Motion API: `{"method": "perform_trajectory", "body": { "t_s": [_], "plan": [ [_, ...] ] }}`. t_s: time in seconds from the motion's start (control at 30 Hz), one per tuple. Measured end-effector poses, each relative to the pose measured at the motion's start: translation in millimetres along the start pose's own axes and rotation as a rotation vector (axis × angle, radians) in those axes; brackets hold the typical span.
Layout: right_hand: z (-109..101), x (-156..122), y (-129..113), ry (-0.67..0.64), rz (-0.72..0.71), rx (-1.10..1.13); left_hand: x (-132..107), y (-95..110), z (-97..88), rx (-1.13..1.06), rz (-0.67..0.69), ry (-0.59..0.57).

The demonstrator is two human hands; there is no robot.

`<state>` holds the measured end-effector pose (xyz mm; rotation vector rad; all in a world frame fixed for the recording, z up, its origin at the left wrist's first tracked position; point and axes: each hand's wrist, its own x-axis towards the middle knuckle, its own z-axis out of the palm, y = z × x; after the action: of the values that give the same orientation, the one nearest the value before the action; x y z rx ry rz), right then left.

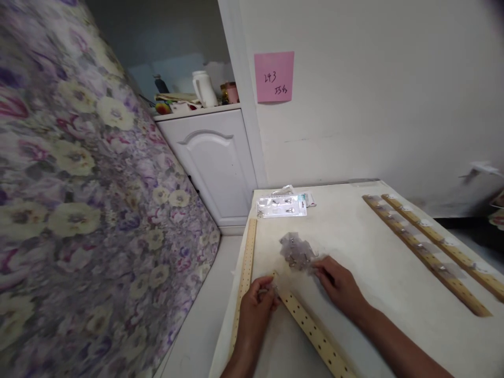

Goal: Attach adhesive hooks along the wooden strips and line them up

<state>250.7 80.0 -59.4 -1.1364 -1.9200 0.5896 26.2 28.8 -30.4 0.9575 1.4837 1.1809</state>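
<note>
our left hand [255, 310] and right hand [342, 286] are bare, with slim fingers [328, 269] and rounded knuckles. our wrists [249, 338] are bare too, as are our forearms [394, 338] as far as they show, smooth and slender; finer markings are too blurred to tell.

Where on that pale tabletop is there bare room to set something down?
The widest patch lies between the right hand and two brown wooden strips. Narrower: between the clear plastic package and translucent grey plastic heap. Crowded: around the left hand and a yellow perforated wooden strip.
</note>
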Motion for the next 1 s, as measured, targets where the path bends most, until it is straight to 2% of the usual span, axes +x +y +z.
{"method": "perform_trajectory", "body": {
  "t_s": [0.1,0.17,0.27,0.37,0.57,0.73,1.0],
  "plan": [
    [5,-4,-6,0.027,-0.071,0.076,-1,-1,3.5,0.009,-0.003,-0.005],
    [12,-6,-15,-0.019,-0.069,0.133,-1,-3,5.1,0.016,0.000,-0.012],
    [26,-5,-28,-0.099,0.070,0.210,0,-8,6.6,0.006,0.014,-0.016],
    [43,5,-34,-0.123,0.225,0.253,3,-14,7.2,-0.032,0.035,-0.024],
    [68,30,-30,-0.186,0.304,0.410,8,-19,5.9,0.008,0.014,0.002],
    [80,36,-28,-0.150,0.303,0.354,8,-17,1.7,0.109,0.043,0.035],
    [82,33,-26,-0.119,0.279,0.251,15,-27,1.6,0.189,0.069,0.069]
  ]
}}
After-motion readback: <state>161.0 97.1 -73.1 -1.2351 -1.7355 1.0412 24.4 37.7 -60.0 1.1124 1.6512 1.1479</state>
